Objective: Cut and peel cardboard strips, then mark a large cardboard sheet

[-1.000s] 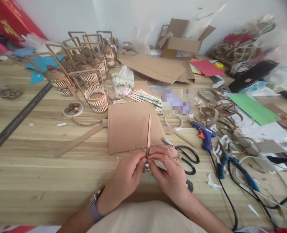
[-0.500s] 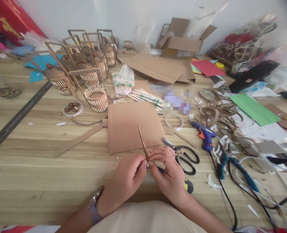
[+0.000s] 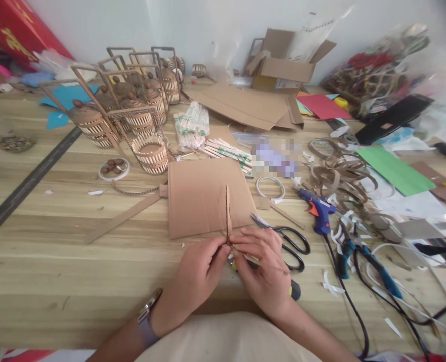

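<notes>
My left hand (image 3: 202, 266) and my right hand (image 3: 264, 264) meet at the near side of the table, both with fingers closed. Between their fingertips they pinch a narrow cardboard strip (image 3: 228, 208), which points away from me over a square cardboard sheet (image 3: 203, 196). A thin, twisted strand (image 3: 279, 270) trails from the right fingers. Black-handled scissors (image 3: 301, 241) lie just beyond my right hand, partly hidden by it. Beneath that hand a yellow-and-black tool (image 3: 294, 290) shows only in part.
Small stick-sided baskets with tall handles (image 3: 94, 123) crowd the back left, near a lid of brown beads (image 3: 113, 168). On the right lie a blue glue gun (image 3: 323, 211), pliers (image 3: 377, 269), cables and curled brown strips (image 3: 328, 176). Bundled sticks (image 3: 192, 125) and an open carton (image 3: 286, 68) stand behind.
The cardboard strip has swung from leaning left to nearly straight ahead. My right fingers have shifted slightly, and the strand's loose end has dropped lower. Both hands keep their pinch.
</notes>
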`<action>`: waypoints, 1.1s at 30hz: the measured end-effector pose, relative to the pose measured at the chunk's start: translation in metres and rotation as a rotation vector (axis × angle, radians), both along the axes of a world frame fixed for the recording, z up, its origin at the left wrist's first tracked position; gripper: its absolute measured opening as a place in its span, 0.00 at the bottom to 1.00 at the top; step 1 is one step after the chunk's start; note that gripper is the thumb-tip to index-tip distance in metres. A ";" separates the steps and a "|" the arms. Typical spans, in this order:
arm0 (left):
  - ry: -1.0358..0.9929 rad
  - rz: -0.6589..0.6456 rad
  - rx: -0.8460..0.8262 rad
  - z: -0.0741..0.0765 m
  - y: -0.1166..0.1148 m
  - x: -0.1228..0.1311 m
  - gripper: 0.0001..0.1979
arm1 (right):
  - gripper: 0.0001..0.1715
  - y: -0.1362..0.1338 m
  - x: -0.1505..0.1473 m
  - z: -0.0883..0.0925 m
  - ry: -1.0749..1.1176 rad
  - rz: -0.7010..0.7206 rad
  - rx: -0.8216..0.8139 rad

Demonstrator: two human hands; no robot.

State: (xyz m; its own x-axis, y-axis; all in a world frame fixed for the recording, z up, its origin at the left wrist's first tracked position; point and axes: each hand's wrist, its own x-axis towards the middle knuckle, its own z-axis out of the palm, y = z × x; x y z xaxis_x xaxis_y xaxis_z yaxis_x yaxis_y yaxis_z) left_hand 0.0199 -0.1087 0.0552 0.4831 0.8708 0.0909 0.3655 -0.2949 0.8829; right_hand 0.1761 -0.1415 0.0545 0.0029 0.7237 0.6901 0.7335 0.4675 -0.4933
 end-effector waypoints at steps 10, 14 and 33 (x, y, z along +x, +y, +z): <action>-0.071 -0.030 -0.107 -0.006 -0.005 0.002 0.14 | 0.11 -0.004 0.001 0.000 -0.137 -0.026 0.037; -0.065 -0.054 -0.089 -0.004 -0.006 0.001 0.15 | 0.11 0.000 0.000 0.000 0.006 -0.028 0.000; -0.093 0.028 -0.181 -0.004 0.000 0.004 0.16 | 0.09 0.000 0.001 -0.003 -0.128 0.004 0.029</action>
State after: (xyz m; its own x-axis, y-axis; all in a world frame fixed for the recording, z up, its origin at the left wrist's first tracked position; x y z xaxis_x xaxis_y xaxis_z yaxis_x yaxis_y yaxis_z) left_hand 0.0242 -0.1087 0.0508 0.4554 0.8899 -0.0254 0.2855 -0.1189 0.9510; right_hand 0.1772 -0.1415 0.0514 -0.0894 0.7033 0.7053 0.7875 0.4835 -0.3823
